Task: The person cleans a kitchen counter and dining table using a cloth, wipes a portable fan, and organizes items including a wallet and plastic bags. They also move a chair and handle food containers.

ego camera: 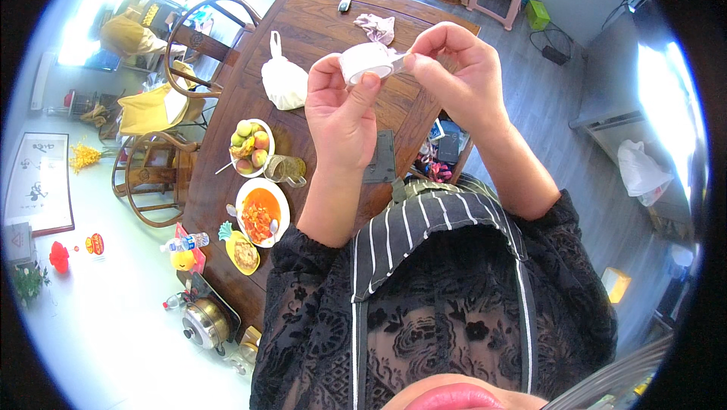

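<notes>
My left hand [345,120] holds a roll of white tape [360,59] above the wooden table, with the thumb at the roll's near rim. A short clear strip of tape [400,63] runs from the roll to my right hand [463,72], whose thumb and forefinger pinch its end. Below and beyond the hands, a crumpled pale cloth [377,26] lies on the table [318,18]. A knotted white plastic bag [283,85] stands left of my left hand. Partly hidden behind my left wrist is a flat dark grey object [384,157].
Along the table's left side are a bowl of fruit [267,132], a glass jug [284,170], a plate of red food [282,191] and a pineapple-shaped dish [246,267]. A steel pot [205,322] stands farther left. An open drawer [463,160] juts out at right. Wooden chairs [153,174] flank the table.
</notes>
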A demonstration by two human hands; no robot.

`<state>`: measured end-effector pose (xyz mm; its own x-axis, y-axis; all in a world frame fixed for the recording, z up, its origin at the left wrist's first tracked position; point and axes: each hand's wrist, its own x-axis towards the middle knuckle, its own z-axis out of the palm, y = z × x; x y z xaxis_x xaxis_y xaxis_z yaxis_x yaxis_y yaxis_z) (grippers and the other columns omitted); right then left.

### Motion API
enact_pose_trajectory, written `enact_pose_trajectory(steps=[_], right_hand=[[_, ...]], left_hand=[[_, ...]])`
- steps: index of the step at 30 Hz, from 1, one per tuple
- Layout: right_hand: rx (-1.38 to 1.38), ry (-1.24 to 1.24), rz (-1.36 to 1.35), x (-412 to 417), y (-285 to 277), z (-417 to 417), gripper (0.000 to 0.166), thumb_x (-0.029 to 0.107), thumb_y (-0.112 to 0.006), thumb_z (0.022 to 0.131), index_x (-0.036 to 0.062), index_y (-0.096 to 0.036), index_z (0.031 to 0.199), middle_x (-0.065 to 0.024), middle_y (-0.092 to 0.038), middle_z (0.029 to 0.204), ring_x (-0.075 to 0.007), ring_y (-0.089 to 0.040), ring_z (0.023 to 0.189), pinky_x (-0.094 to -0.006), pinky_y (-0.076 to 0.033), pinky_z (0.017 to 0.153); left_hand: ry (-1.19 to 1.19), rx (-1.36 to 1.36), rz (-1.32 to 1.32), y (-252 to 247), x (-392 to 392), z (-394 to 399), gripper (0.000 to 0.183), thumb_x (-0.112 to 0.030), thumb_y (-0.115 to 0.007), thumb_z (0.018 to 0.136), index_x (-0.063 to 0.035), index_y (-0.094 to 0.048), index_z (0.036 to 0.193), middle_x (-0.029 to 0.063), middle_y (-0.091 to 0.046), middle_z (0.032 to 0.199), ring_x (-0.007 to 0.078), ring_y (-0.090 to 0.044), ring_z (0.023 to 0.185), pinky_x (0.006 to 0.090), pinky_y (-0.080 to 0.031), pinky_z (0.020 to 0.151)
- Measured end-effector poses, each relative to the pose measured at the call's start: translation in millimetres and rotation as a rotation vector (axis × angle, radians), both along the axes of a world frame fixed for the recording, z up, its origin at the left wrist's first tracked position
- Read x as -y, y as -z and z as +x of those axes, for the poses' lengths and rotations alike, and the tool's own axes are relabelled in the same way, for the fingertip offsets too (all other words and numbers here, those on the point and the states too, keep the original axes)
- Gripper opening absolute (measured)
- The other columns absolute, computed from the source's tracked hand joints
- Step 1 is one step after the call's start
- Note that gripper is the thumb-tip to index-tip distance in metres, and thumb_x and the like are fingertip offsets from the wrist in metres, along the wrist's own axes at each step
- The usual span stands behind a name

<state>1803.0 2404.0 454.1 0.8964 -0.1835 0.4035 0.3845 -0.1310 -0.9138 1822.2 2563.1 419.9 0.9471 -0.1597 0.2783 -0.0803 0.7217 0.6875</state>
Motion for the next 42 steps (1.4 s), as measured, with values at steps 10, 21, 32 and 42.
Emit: enact_pose_trajectory(steps=[10, 21, 32, 42], right_hand=[[0.006, -0.001, 0.228, 1.3, 4.6, 0.8, 0.011, 0.009, -0.065, 0.075, 0.0024, -0.063, 0.083, -0.0014, -0.064, 0.08, -0.0073, -0.057, 0.076, -0.0222, -0.046, 0.072], [0.156, -0.384, 0.057, 2.8, 10.9, 12.1, 0.06, 0.038, -0.066, 0.082, 0.0034, -0.049, 0.127, -0.0134, -0.056, 0.121, -0.0236, -0.052, 0.113, -0.0364, -0.04, 0.097], [-0.198, -0.739, 0.338, -5.3, 11.3, 27.1, 0.042, 0.032, -0.068, 0.086, 0.0031, -0.058, 0.115, -0.0068, -0.064, 0.098, -0.0124, -0.062, 0.089, -0.0255, -0.052, 0.076], [-0.287, -0.468, 0.204, -2.9, 6.8, 18.5, 0.014, 0.016, -0.07, 0.084, 0.0033, -0.07, 0.09, -0.0049, -0.068, 0.089, -0.0107, -0.064, 0.074, -0.022, -0.053, 0.068]], left_hand=[[-0.152, 0.189, 0.285, -9.9, -1.4, -8.7, 0.034, 0.002, -0.069, 0.081, -0.0035, -0.048, 0.108, 0.0073, -0.061, 0.099, 0.013, -0.06, 0.095, 0.0254, -0.049, 0.082], [-0.219, 0.21, 0.372, -28.1, -26.1, 4.9, 0.031, -0.005, -0.068, 0.085, 0.0001, -0.054, 0.111, 0.0057, -0.061, 0.099, 0.0125, -0.058, 0.092, 0.0243, -0.048, 0.08], [-0.128, 0.135, 0.455, -39.9, -41.9, 15.7, 0.031, -0.004, -0.07, 0.083, -0.0002, -0.058, 0.111, 0.0058, -0.064, 0.097, 0.0116, -0.061, 0.088, 0.0239, -0.051, 0.078], [-0.152, 0.246, 0.619, -37.5, -45.3, 13.4, 0.031, -0.004, -0.069, 0.084, -0.0005, -0.06, 0.113, 0.0068, -0.066, 0.098, 0.0119, -0.062, 0.089, 0.024, -0.051, 0.078]])
